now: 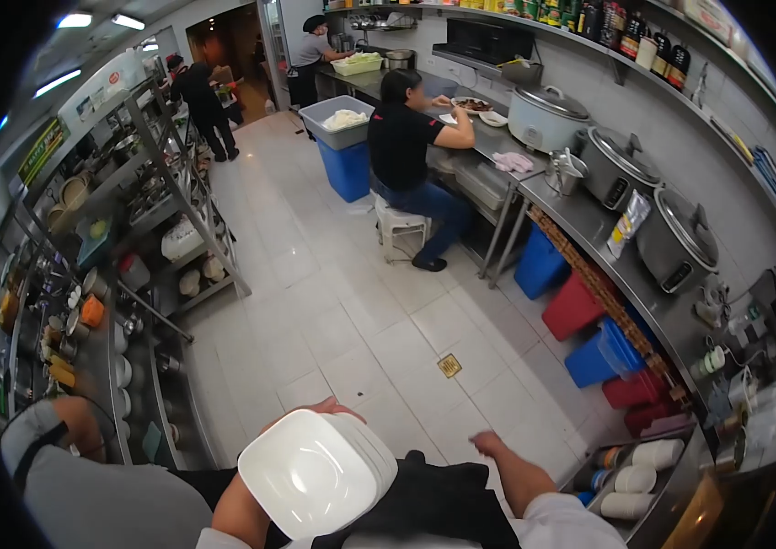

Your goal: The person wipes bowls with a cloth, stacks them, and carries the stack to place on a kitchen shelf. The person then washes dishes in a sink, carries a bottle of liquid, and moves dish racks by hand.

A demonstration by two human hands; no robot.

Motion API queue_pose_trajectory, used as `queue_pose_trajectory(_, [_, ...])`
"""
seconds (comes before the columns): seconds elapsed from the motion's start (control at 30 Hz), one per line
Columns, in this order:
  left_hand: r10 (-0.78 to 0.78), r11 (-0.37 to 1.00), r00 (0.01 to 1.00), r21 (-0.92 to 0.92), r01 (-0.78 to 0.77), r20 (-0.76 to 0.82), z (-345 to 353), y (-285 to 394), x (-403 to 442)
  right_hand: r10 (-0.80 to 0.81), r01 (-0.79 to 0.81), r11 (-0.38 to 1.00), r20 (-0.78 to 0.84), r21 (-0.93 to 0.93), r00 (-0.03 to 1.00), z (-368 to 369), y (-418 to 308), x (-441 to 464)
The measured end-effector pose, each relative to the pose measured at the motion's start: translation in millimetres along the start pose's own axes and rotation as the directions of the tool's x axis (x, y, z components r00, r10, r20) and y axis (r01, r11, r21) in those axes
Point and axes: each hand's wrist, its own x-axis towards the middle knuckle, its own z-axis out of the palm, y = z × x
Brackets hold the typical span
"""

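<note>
White bowls [301, 480]: nested stack, rounded-square mouth, smooth and glossy, highlights on the inner wall; tilted, in front of the black apron [433, 503].
Left hand [319, 408]: clasped on the stack from its far side; most of the grip hidden.
Right hand [488, 445]: apart from the bowls, out over the floor; nothing seen in it, finger closure unclear.
Slip risk: slick walls, tilt and a one-handed hold; bowls could slide against each other.
Tile floor [269, 274]: pale, hard, shiny in patches; a dropped bowl might crack, though ceramic or plastic cannot be told.
Drain cover [448, 366]: square, brass-coloured, patterned; possible uneven footing.
Grey-shirted co-worker [123, 499]: near the stack on the left; a turn or elbow could knock it.
Stool [401, 224]: white, beneath a seated person [403, 142]; collision risk if passed closely.
</note>
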Motion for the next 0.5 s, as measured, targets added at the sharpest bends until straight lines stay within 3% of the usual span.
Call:
queue_pose_trajectory(0.07, [0.025,1.000,0.999,-0.017,-0.026,-0.021,-3.8,21.1,15.7,-0.089,0.092,0.996,-0.151,0.011,0.984,-87.9,-77.0,15.5])
queue_pose_trajectory(0.13, [0.055,0.998,0.998,-0.035,-0.056,-0.038,-13.1,43.9,32.2,-0.247,0.326,0.933,-0.388,0.152,0.888,-128.8,-122.0,71.4])
queue_pose_trajectory(0.23, [0.096,0.993,0.994,-0.059,-0.099,-0.051,-30.5,83.2,57.4,-0.218,0.352,0.840,-0.338,0.412,0.916,-184.6,-213.5,83.6])
queue_pose_trajectory(0.33, [0.156,0.983,0.986,-0.094,-0.161,-0.050,-48.9,127.7,76.6,-0.442,0.517,0.837,-0.336,0.178,0.832,-181.9,-248.4,129.1])
queue_pose_trajectory(0.4, [0.201,0.973,0.978,-0.107,-0.207,-0.064,-61.5,153.9,85.4,-0.546,0.557,0.825,-0.122,0.090,0.829,-174.5,-251.3,146.6])
queue_pose_trajectory(0.5, [0.250,0.958,0.965,-0.123,-0.259,-0.082,-77.0,191.2,102.4,-0.457,0.452,0.888,0.057,0.084,0.888,-176.5,-234.8,146.3])
